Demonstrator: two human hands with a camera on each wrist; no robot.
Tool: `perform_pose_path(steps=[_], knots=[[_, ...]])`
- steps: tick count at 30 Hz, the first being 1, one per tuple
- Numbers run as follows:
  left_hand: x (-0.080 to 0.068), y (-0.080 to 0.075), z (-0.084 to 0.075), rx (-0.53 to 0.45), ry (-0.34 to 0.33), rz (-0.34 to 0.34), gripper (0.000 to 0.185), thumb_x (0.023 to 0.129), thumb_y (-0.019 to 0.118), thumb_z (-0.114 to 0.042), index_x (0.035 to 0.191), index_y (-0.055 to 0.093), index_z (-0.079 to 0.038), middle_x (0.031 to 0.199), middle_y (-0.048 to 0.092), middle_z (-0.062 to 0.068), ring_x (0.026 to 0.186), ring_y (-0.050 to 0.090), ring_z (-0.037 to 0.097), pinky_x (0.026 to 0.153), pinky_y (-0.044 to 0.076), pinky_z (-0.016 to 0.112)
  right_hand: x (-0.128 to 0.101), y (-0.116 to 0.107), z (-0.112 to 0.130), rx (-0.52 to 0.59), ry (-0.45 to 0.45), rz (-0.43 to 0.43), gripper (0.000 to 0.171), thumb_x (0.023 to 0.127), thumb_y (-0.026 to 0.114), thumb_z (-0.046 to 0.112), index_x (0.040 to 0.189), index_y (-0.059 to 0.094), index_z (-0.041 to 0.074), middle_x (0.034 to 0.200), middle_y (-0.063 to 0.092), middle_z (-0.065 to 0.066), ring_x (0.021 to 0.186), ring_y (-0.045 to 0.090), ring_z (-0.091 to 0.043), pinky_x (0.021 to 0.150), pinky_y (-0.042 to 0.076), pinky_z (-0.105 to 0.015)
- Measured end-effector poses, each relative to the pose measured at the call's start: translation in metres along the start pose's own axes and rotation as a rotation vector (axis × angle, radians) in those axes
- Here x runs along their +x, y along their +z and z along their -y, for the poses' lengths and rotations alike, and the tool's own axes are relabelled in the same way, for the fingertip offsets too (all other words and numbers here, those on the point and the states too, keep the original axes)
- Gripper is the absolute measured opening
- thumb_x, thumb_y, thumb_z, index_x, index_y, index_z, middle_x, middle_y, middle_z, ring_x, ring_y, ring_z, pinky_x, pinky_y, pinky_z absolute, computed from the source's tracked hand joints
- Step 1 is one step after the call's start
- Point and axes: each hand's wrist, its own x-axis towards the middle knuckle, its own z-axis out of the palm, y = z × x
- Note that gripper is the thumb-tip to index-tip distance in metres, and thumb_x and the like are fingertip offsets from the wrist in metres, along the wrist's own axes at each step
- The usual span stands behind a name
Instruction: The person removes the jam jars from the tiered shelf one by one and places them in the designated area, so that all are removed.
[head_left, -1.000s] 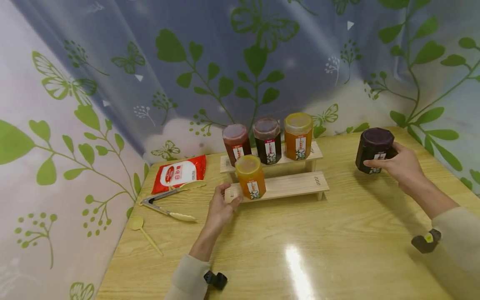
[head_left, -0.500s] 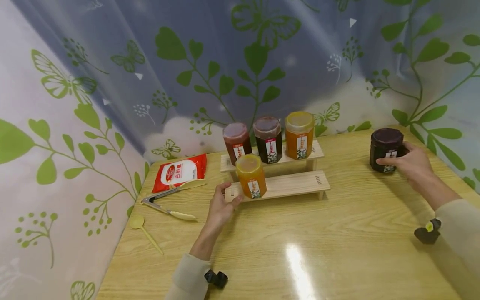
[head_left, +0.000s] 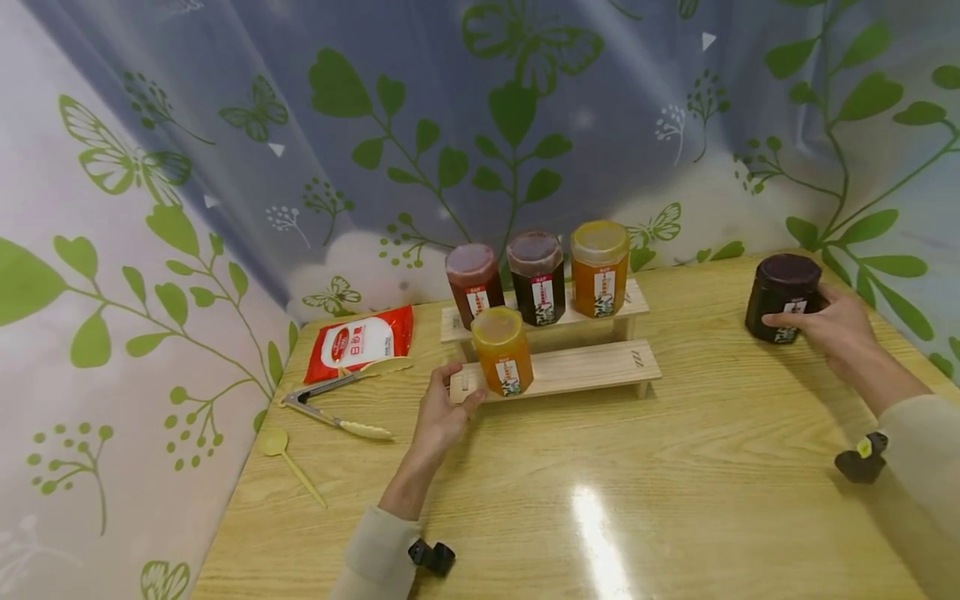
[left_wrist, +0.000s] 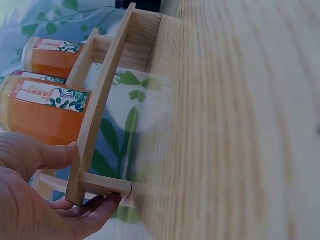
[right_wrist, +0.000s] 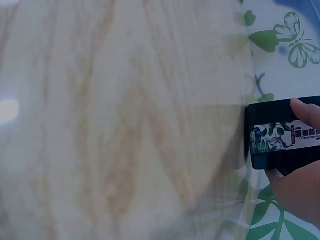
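Observation:
My left hand [head_left: 442, 412] grips the left end of the lower step of a two-step wooden display stand [head_left: 585, 369]. In the left wrist view, the thumb lies on the step's edge and the fingers [left_wrist: 100, 212] reach underneath. An orange jam jar [head_left: 504, 358] stands on that step beside my hand. Far right, my right hand [head_left: 843, 329] holds a dark purple jam jar [head_left: 768, 292] upright around its side. Its base [right_wrist: 250, 145] is at or very near the tabletop; whether it touches, I cannot tell. My palm hides part of its label.
On the upper step stand a red jar [head_left: 472, 279], a dark jar [head_left: 536, 283] and an amber jar [head_left: 600, 275]. To the left lie a red-and-white packet [head_left: 360, 343], tongs [head_left: 330, 408] and a yellow spoon [head_left: 288, 462]. A patterned curtain [head_left: 420, 108] backs the table.
My right hand has carried the dark purple jar farther right, away from the stand, slowing lately. The left hand and the stand have stayed put.

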Motion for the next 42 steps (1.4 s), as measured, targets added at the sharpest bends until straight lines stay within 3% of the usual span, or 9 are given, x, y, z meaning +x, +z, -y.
perform_pose_path(steps=[6,17,22,26,29,35,42], knots=[[0.002,-0.003,-0.001,0.008,-0.001,0.006,0.059,0.097,0.072,-0.009,0.148,0.043,0.001,0.159,0.037,0.03,0.152,0.027,0.043,0.124,0.023,0.058,0.002,0.0,-0.003,0.038,-0.01,-0.002,0.111,0.09,0.082,0.044,0.167,0.008,0.016,0.17,0.008,-0.024,0.155,0.008,-0.048,0.121,0.021,-0.064],[0.003,-0.007,-0.004,0.024,-0.009,0.011,0.06,0.098,0.073,-0.012,0.149,0.043,-0.002,0.163,0.033,0.027,0.154,0.024,0.042,0.125,0.022,0.055,0.005,-0.004,-0.003,0.03,-0.053,0.082,0.111,0.093,0.078,0.045,0.167,0.004,0.009,0.168,0.008,-0.031,0.151,0.011,-0.056,0.119,0.021,-0.068],[0.004,-0.007,-0.006,0.024,-0.012,0.013,0.061,0.098,0.073,-0.013,0.149,0.043,-0.003,0.163,0.034,0.027,0.154,0.025,0.041,0.125,0.023,0.054,-0.005,-0.009,0.007,0.043,-0.043,0.079,0.108,0.097,0.073,0.045,0.167,-0.003,0.012,0.171,0.002,-0.024,0.155,0.008,-0.048,0.123,0.02,-0.06],[0.004,-0.006,-0.005,0.023,-0.01,0.011,0.061,0.097,0.073,-0.013,0.149,0.043,-0.003,0.163,0.034,0.026,0.154,0.025,0.041,0.125,0.022,0.054,-0.011,-0.015,0.022,0.113,-0.054,0.071,0.102,0.1,0.068,0.042,0.167,-0.005,0.019,0.174,0.001,-0.005,0.16,0.004,-0.031,0.128,0.016,-0.045],[0.004,-0.005,-0.004,0.02,-0.009,0.006,0.06,0.097,0.073,-0.012,0.149,0.044,-0.002,0.162,0.035,0.026,0.154,0.025,0.041,0.125,0.022,0.054,-0.012,-0.019,0.031,0.159,-0.095,0.053,0.092,0.102,0.066,0.037,0.168,0.003,0.027,0.174,0.005,0.008,0.16,0.002,-0.019,0.128,0.014,-0.032],[0.003,-0.003,-0.003,0.011,-0.011,0.013,0.061,0.097,0.073,-0.012,0.149,0.043,-0.001,0.161,0.037,0.026,0.153,0.027,0.041,0.124,0.022,0.056,-0.013,-0.029,0.043,0.25,-0.193,0.029,0.081,0.104,0.064,0.023,0.167,0.013,0.028,0.173,0.012,0.009,0.159,0.006,-0.009,0.125,0.012,-0.023],[0.0,-0.002,-0.002,0.017,-0.025,0.009,0.061,0.097,0.073,-0.011,0.149,0.043,0.0,0.162,0.035,0.026,0.154,0.024,0.041,0.124,0.021,0.057,-0.016,-0.033,0.052,0.525,-0.336,0.104,0.068,0.103,0.062,0.002,0.16,0.032,0.026,0.162,0.035,0.012,0.156,0.018,-0.004,0.123,0.012,-0.016]])
